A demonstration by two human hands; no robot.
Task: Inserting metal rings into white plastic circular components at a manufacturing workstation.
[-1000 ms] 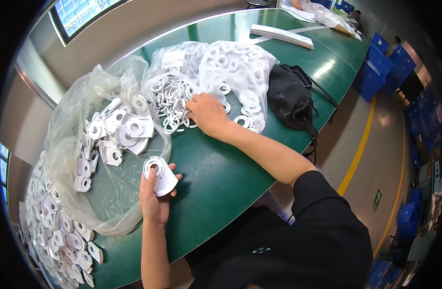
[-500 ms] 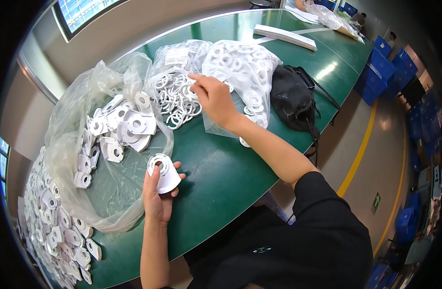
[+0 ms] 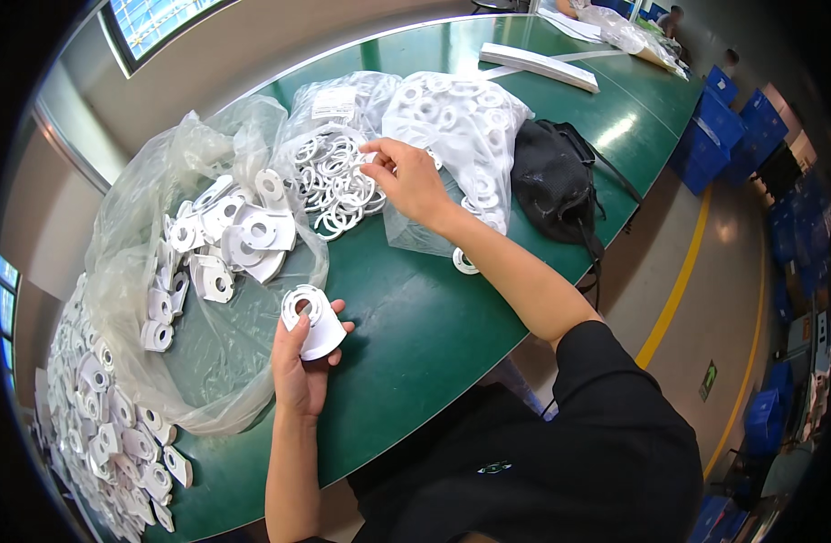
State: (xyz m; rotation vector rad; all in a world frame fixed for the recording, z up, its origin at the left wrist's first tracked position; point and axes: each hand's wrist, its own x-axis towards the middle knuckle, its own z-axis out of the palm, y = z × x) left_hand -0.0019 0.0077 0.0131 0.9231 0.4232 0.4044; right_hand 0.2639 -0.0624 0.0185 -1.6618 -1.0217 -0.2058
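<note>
My left hand (image 3: 302, 357) holds a white plastic part (image 3: 312, 324), with a round ringed opening at one end and a wide curved skirt at the other. The thumb presses by the opening and the fingers wrap behind. Farther off, my right hand (image 3: 411, 181) is over the right side of a heap of thin white rings (image 3: 329, 176). Its thumb and forefinger are bent into a pinch; whatever sits between their tips blends with the white rings behind. Left of the heap, an open clear plastic bag (image 3: 212, 398) contains several similar white parts (image 3: 253, 235).
A large pile of white parts (image 3: 117, 443) spreads along the green table's (image 3: 415, 326) left end. Beyond the rings lie a bag of round white pieces (image 3: 461, 113), another filled bag (image 3: 343, 95), a black bag (image 3: 560, 185) with straps and a long white strip (image 3: 538, 65).
My right hand's thumb and forefinger have shifted slightly at the ring heap. The left hand still holds the white part, and the whole view has moved a little.
</note>
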